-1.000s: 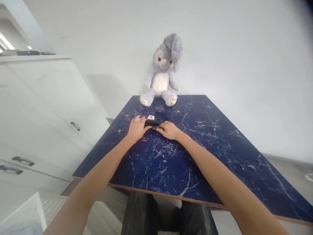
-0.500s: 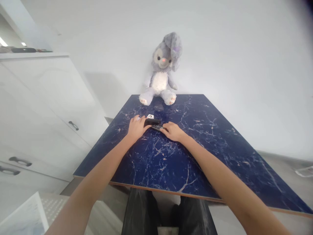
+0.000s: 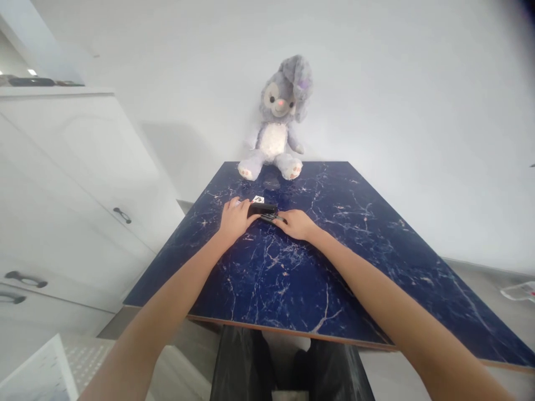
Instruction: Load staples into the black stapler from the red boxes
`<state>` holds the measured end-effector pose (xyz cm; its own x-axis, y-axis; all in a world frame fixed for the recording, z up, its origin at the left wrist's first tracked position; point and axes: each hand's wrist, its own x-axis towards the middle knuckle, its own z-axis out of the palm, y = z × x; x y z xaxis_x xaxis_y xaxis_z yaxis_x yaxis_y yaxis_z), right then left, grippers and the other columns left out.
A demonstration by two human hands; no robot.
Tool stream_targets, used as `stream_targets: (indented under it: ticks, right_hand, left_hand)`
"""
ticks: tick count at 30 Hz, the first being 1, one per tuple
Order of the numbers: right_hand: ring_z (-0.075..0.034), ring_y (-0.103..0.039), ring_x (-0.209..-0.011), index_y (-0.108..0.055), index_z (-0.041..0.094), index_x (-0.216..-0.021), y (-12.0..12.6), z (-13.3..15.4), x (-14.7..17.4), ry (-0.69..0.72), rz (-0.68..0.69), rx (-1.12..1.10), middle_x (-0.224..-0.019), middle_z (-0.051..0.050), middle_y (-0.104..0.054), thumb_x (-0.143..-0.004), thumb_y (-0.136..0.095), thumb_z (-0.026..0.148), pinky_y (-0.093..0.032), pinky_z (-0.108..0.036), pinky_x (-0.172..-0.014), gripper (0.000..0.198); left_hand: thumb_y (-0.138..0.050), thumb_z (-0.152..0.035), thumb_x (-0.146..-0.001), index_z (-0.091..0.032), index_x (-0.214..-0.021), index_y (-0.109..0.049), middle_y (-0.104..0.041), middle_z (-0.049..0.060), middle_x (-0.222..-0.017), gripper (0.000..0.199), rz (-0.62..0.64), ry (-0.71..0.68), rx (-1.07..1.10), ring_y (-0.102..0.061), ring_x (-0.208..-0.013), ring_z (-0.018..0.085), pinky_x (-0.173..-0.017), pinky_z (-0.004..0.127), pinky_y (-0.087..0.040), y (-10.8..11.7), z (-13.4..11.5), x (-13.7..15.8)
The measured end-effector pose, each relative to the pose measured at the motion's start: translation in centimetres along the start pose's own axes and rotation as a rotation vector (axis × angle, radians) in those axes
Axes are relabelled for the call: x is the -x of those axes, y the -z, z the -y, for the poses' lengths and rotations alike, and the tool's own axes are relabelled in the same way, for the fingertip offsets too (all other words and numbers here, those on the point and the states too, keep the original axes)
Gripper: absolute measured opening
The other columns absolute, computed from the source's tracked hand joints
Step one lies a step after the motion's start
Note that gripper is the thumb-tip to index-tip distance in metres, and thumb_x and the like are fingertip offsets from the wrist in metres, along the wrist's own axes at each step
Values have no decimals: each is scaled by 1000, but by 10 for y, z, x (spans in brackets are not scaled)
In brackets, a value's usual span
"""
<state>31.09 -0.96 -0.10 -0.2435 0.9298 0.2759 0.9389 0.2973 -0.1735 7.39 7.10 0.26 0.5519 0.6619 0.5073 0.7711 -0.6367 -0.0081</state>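
A black stapler (image 3: 266, 209) lies on the blue marbled table, its dark upper arm swung apart from the lower part with its metal strip. Closed around the stapler's left end is my left hand (image 3: 236, 218), the thumb pressing along its near side. My right hand (image 3: 295, 224) grips the right end of the lower part between curled fingers and thumb. Just behind the stapler sits a small white item with black marks (image 3: 259, 199), partly hidden by my left fingers.
A grey plush rabbit (image 3: 274, 139) sits at the table's (image 3: 267, 273) far edge against the white wall. To the left stands a white cabinet (image 3: 75, 184) with dark handles. A clear plastic item (image 3: 518, 291) lies low at the far right.
The view has shifted slightly. The stapler's upper arm reaches a little further right, nearer my right fingers. Both hands keep their hold.
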Motion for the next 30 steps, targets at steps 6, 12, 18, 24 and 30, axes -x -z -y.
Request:
stream_targets:
  ticks: [6, 12, 18, 24, 30]
  right_hand:
    - [-19, -63, -72, -65, 20, -81, 11, -13, 23, -47, 2, -27, -77, -5, -69, -99, -48, 44, -35, -27, -65, 34]
    - [-17, -64, -71, -67, 22, -105, 6, -5, 23, -233, -123, -185, -78, -1, -71, -92, -61, 39, -40, -26, -68, 22]
    - [-20, -66, -87, -70, 24, -107, 2, -12, 0, -354, -117, -211, -98, -4, -74, -91, -58, 30, -46, -28, -80, 21]
    - [-21, -63, -108, -62, 17, -125, -1, 1, -46, -499, -426, -304, -123, -10, -67, -89, -47, 18, -45, -31, -99, 40]
    - [-27, -64, -111, -65, 22, -122, 20, 32, -129, -405, -30, -184, -123, -9, -68, -85, -58, 45, -49, -35, -93, 44]
  left_hand:
    - [-55, -53, -93, -17, -123, -62, -68, 17, -120, 48, 1, 8, -4, -43, -134, 38, -108, 52, -36, -1, -4, -3]
    - [-57, -47, -91, -17, -134, -56, -58, 14, -140, 52, -64, 18, 71, -46, -133, 35, -112, 49, -35, 4, 1, -2]
    - [-57, -49, -89, -19, -135, -55, -64, 15, -131, 55, 114, 258, 128, -59, -117, 36, -98, 46, -47, 20, 36, 2]
    - [-64, -44, -86, -23, -130, -57, -72, 8, -117, 49, 98, 362, 376, -68, -104, 28, -89, 35, -51, 22, 57, 4]
    - [-68, -39, -84, -22, -128, -59, -74, 9, -112, 48, -25, 438, 424, -70, -99, 27, -88, 35, -51, 13, 59, 4]
